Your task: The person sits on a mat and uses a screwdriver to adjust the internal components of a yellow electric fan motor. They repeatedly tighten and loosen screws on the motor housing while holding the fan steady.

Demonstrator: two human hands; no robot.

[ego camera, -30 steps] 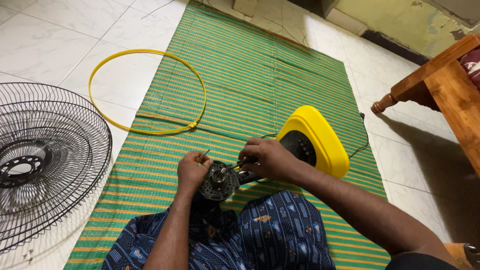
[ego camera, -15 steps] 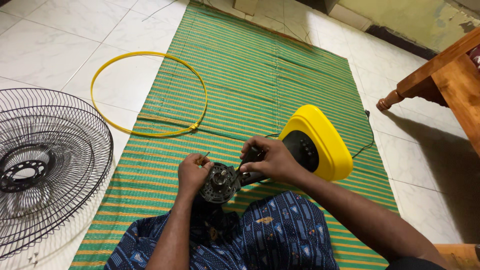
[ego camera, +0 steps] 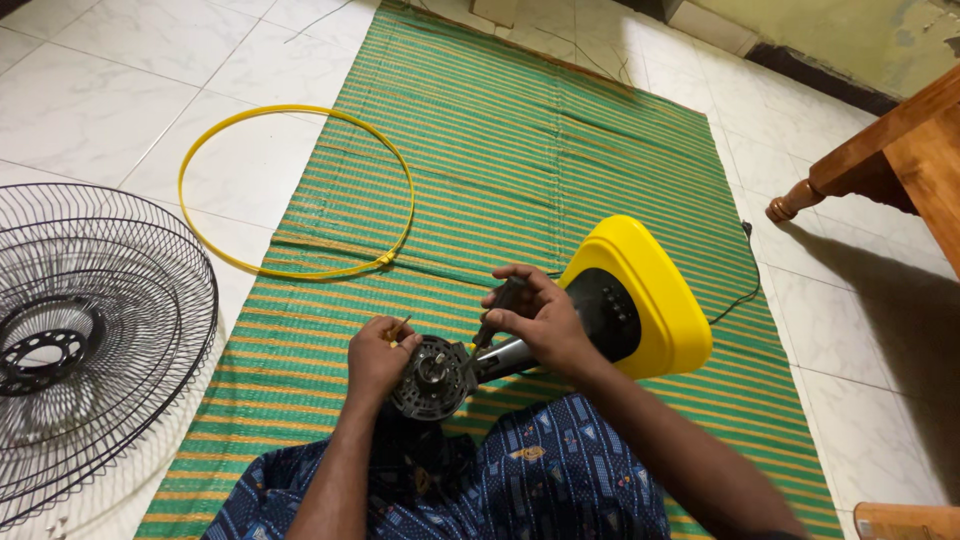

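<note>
A round black fan motor (ego camera: 432,376) rests on my lap, on blue patterned cloth (ego camera: 540,470). My left hand (ego camera: 380,355) grips the motor's left side and pinches a thin wire or screw between its fingers. My right hand (ego camera: 535,318) holds a dark screwdriver (ego camera: 490,325) with its tip pointing down at the motor's upper right edge. Behind the right hand lies the fan's yellow base (ego camera: 645,295) with a black control panel, joined to the motor by a grey stem.
A green and yellow striped mat (ego camera: 520,140) covers the tiled floor. A yellow ring (ego camera: 296,190) lies at its left edge. A black wire fan guard (ego camera: 90,320) sits far left. A wooden table leg (ego camera: 850,165) stands at right. A black cord (ego camera: 745,285) trails from the base.
My hands, the motor and the yellow base keep nearly the same pose. The view has shifted slightly. The screwdriver stays at the motor's edge.
</note>
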